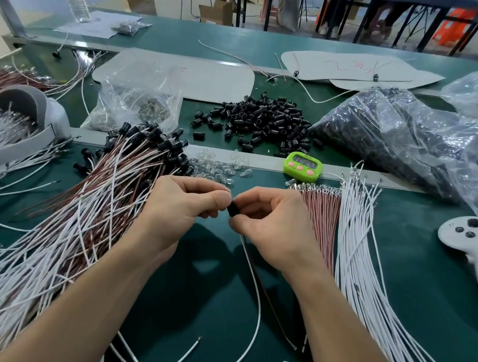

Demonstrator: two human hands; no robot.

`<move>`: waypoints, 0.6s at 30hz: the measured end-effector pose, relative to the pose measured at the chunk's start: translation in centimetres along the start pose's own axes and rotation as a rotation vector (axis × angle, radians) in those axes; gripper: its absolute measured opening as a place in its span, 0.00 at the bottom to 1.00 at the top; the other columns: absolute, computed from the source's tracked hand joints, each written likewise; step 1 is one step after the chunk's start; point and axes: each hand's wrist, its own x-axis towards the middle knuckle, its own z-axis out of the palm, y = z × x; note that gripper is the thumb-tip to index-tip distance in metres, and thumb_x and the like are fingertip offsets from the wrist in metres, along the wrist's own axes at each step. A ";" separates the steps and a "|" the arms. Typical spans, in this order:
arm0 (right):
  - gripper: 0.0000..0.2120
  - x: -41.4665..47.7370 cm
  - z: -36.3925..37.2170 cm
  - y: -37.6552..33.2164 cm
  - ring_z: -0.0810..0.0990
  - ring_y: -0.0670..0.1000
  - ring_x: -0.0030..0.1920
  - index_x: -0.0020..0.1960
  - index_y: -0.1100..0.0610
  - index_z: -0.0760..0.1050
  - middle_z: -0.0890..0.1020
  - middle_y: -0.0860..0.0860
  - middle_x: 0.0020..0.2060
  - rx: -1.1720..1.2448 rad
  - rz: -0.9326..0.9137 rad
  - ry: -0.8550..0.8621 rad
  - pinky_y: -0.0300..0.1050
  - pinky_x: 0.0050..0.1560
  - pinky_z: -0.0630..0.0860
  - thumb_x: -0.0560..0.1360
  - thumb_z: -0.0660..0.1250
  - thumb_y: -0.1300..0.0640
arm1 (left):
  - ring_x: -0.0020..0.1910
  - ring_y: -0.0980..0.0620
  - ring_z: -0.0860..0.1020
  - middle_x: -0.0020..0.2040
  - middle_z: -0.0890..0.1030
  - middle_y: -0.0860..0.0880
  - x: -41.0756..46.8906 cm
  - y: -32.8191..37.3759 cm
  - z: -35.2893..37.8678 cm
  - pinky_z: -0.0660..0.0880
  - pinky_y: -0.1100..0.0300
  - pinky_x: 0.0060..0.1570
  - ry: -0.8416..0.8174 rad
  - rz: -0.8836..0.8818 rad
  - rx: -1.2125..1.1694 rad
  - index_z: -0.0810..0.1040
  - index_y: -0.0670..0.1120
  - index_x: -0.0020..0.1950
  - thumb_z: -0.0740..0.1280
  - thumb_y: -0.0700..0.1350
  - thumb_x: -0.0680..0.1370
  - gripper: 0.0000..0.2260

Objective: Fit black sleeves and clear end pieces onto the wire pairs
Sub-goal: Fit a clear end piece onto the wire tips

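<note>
My left hand (184, 204) and my right hand (269, 221) meet over the green mat, both pinching one black sleeve (232, 209) between fingertips. A white and brown wire pair (254, 281) trails from under my right hand toward me. A loose heap of black sleeves (264, 122) lies beyond. Clear end pieces (221, 169) are scattered just behind my hands. Finished pairs with black sleeves on them (135, 153) pile up at the left. Bare brown wires (320, 215) and white wires (358, 236) lie in bundles at the right.
A green timer (302, 167) sits on the ledge behind my hands. A white handheld controller (476, 247) lies at the right. Plastic bags of black sleeves (396, 137) and clear pieces (139, 107) rest farther back. A grey headset (31, 111) is at the left.
</note>
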 end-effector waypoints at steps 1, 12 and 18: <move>0.11 0.0 0.0 0.0 0.86 0.47 0.37 0.43 0.50 0.87 0.87 0.46 0.35 0.007 0.001 0.001 0.41 0.40 0.82 0.67 0.77 0.65 | 0.30 0.54 0.76 0.32 0.83 0.46 0.0 0.0 0.0 0.75 0.66 0.34 0.000 -0.002 0.000 0.88 0.48 0.37 0.78 0.36 0.69 0.07; 0.09 0.2 0.4 -0.1 0.83 0.49 0.32 0.42 0.54 0.86 0.87 0.52 0.34 0.190 0.027 0.050 0.45 0.35 0.80 0.68 0.78 0.67 | 0.36 0.56 0.77 0.38 0.85 0.50 -0.2 0.1 0.5 0.74 0.64 0.43 -0.071 -0.049 -0.153 0.88 0.48 0.40 0.82 0.43 0.61 0.09; 0.13 0.2 0.8 -0.1 0.81 0.47 0.27 0.48 0.51 0.81 0.85 0.51 0.29 0.208 0.010 0.141 0.41 0.33 0.78 0.70 0.80 0.64 | 0.42 0.50 0.78 0.46 0.85 0.41 -0.7 -0.1 1.1 0.76 0.61 0.48 -0.155 -0.076 -0.166 0.87 0.45 0.54 0.77 0.41 0.66 0.17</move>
